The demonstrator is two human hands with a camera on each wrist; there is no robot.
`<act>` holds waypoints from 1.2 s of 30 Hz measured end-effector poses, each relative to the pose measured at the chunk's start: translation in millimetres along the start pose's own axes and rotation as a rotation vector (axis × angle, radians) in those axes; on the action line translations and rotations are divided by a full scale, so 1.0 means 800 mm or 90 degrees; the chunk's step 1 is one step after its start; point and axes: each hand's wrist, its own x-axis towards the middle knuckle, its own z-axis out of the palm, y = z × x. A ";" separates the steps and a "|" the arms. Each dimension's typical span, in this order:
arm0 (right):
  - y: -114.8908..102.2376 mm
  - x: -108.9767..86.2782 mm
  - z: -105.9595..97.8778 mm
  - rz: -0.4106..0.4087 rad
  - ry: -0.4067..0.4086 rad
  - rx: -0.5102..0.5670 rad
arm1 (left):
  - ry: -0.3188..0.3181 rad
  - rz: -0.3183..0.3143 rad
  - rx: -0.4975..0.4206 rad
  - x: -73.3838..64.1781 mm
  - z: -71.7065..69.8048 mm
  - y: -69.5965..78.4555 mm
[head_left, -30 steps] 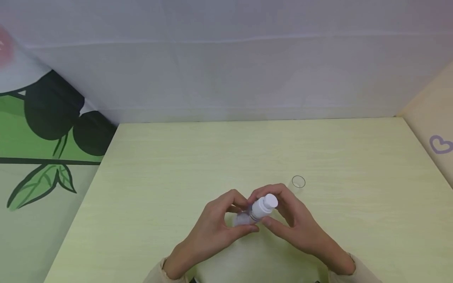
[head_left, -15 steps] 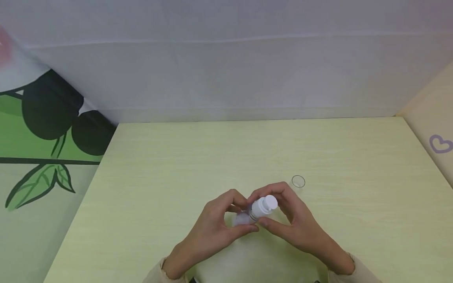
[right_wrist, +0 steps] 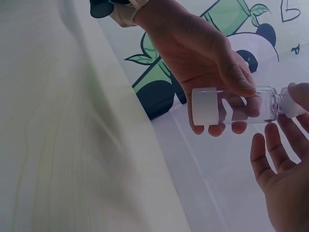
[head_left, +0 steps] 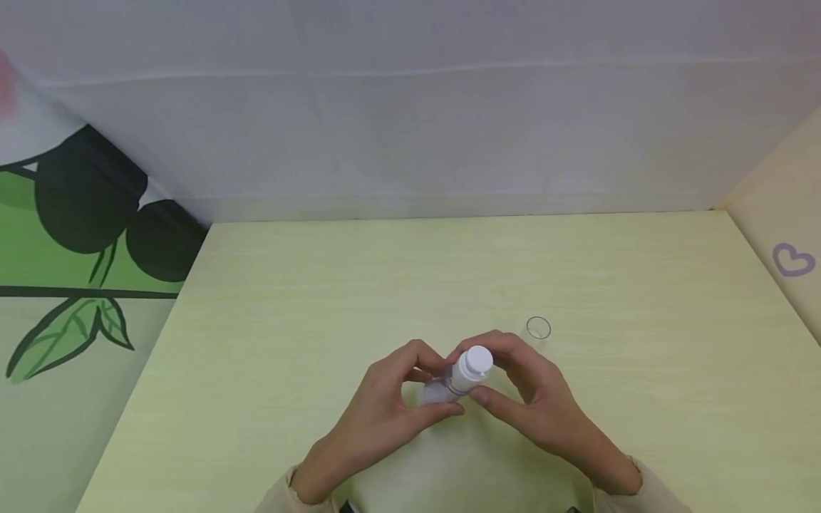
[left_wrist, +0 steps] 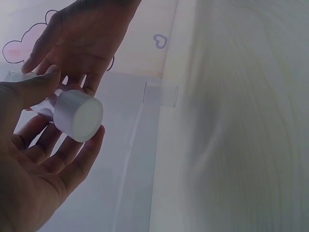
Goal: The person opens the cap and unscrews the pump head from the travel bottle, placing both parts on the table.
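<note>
A small clear bottle [right_wrist: 265,107] with a white base [left_wrist: 79,116] and a white pump top [head_left: 475,365] is held tilted above the table, its top pointing away to the upper right. My left hand [head_left: 388,406] grips the bottle's clear body between thumb and fingers. With thumb and fingertips, my right hand [head_left: 545,410] pinches the white pump top near its collar. The right wrist view shows the bottle from the side, the fingers visible through its clear wall. Beyond the right hand, a clear cylindrical cap [head_left: 539,328] stands on the table, apart from both hands.
The pale wooden table [head_left: 321,299] lies under both hands. A light cloth wall [head_left: 410,142] rises at its back edge. Side panels carry drawings, among them a purple heart [head_left: 793,260] on the right and green leaves [head_left: 70,335] on the left.
The pump top has shifted slightly left and up in the head view and has turned a little, its spout facing changed. Both hands keep their grip and have moved only slightly.
</note>
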 end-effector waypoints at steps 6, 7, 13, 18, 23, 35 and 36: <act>-0.001 0.006 0.002 -0.018 0.010 -0.015 | 0.004 -0.011 0.009 -0.003 -0.004 -0.003; -0.001 0.007 0.002 -0.019 0.012 -0.022 | 0.004 -0.016 0.010 -0.004 -0.005 -0.003; -0.002 0.018 0.001 -0.008 0.029 -0.120 | 0.007 -0.032 0.013 -0.011 -0.009 -0.006; 0.001 0.024 -0.001 0.014 0.054 -0.233 | 0.015 -0.040 0.014 -0.016 -0.013 -0.005; 0.005 0.028 -0.003 0.034 0.057 -0.287 | 0.023 -0.040 0.013 -0.021 -0.019 -0.003; 0.026 0.032 -0.001 0.081 -0.034 -0.429 | 0.026 -0.036 0.019 -0.028 -0.035 0.002; 0.027 0.032 -0.001 0.090 -0.044 -0.442 | 0.025 -0.035 0.021 -0.028 -0.036 0.002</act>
